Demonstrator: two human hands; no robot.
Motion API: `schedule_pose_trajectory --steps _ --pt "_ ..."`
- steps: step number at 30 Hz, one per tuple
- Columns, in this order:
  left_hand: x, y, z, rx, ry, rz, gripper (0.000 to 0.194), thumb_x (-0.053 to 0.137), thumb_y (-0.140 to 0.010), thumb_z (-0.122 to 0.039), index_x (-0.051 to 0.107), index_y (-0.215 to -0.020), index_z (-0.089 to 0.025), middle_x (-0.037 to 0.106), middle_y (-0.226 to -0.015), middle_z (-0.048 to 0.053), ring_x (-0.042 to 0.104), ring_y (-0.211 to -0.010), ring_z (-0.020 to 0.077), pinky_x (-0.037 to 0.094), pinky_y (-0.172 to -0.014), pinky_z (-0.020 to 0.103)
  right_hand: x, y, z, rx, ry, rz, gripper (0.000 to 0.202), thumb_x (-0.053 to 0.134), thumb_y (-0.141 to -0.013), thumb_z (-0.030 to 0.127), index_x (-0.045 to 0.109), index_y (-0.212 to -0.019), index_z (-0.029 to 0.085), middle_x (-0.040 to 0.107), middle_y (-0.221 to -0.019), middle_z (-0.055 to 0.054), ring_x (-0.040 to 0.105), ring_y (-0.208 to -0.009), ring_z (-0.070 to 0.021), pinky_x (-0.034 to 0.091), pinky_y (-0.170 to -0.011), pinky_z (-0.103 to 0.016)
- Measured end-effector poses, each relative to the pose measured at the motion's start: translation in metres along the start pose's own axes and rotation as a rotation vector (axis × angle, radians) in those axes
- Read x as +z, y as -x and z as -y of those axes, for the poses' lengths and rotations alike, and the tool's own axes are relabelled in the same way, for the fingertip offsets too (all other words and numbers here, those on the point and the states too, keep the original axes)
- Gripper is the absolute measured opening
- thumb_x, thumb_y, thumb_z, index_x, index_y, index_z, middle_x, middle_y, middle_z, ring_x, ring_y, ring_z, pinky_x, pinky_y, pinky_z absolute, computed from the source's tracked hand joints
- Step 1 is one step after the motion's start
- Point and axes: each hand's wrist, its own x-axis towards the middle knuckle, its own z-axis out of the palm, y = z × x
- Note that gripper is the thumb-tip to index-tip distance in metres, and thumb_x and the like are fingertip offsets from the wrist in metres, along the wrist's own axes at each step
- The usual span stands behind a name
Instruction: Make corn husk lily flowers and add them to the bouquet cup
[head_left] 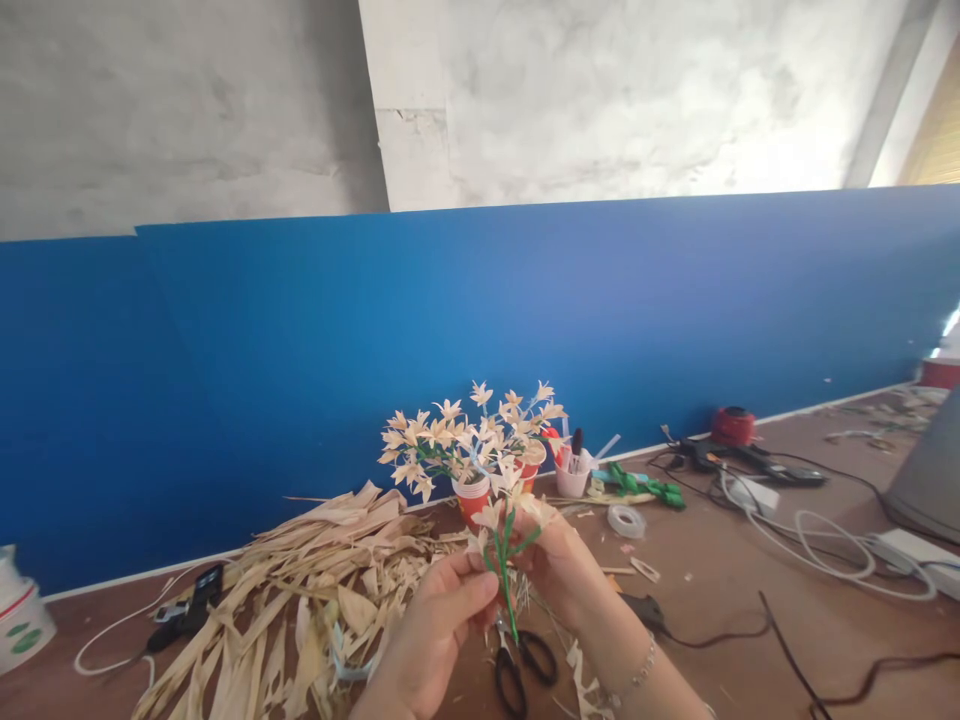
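Note:
Between both hands is a small flower sprig point(507, 570) with a green-wrapped stem and pale petals. My left hand point(444, 620) pinches it from the left, thumb and fingers together near the branching stems. My right hand point(559, 555) is closed at the upper right blossoms, its fingertips partly hidden by petals. Below the stem's lower end lie black-handled scissors point(511, 680). Just beyond the hands, many similar pale flowers point(450, 435) stand in red and white paper cups point(471, 497).
Dried husks point(300, 590) are heaped at left. Behind to the right are a white cup of tools point(572, 480), green strips point(645, 487) and a tape roll point(626, 521). Cables point(817, 555) and a glue gun point(645, 610) lie at right. A blue partition point(480, 300) borders the table.

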Motion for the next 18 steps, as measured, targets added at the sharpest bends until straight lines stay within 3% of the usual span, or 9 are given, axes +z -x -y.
schedule_pose_trajectory --steps 3,6,11,18 --pt "0.002 -0.002 0.004 0.052 -0.037 -0.090 0.027 0.079 -0.057 -0.032 0.064 -0.070 -0.014 0.051 -0.054 -0.004 0.035 -0.044 0.0041 0.025 -0.044 0.018 0.001 -0.001 0.000 -0.005 0.024 -0.010 0.022 0.071 -0.069 0.036 0.063 -0.069 0.015 0.057 -0.062 0.000 0.044 -0.054 -0.0088 0.032 -0.051 -0.021" --pt "0.002 -0.005 0.004 0.156 -0.087 -0.214 0.029 0.078 -0.057 -0.036 0.063 -0.070 -0.015 0.050 -0.052 -0.006 0.032 -0.043 0.0039 0.022 -0.041 0.017 0.000 -0.002 -0.002 0.000 0.081 -0.038 0.016 0.070 -0.068 0.030 0.066 -0.070 0.015 0.057 -0.059 0.001 0.040 -0.050 -0.0077 0.028 -0.048 -0.020" --pt "0.002 -0.006 0.001 0.254 -0.141 -0.328 0.030 0.078 -0.056 -0.036 0.064 -0.070 -0.014 0.052 -0.050 -0.005 0.037 -0.042 0.0049 0.026 -0.040 0.016 0.002 0.000 -0.002 -0.038 0.195 0.061 0.017 0.070 -0.068 0.030 0.069 -0.075 0.015 0.063 -0.067 -0.002 0.041 -0.052 -0.0077 0.026 -0.046 -0.020" --pt "-0.002 -0.010 0.004 0.281 -0.076 -0.381 0.032 0.079 -0.055 -0.033 0.068 -0.077 -0.013 0.068 -0.068 0.003 0.059 -0.055 0.0122 0.046 -0.053 0.022 0.013 0.002 -0.001 -0.113 0.248 -0.129 0.031 0.075 -0.062 0.042 0.065 -0.057 0.014 0.062 -0.059 -0.002 0.043 -0.049 -0.0079 0.030 -0.046 -0.021"
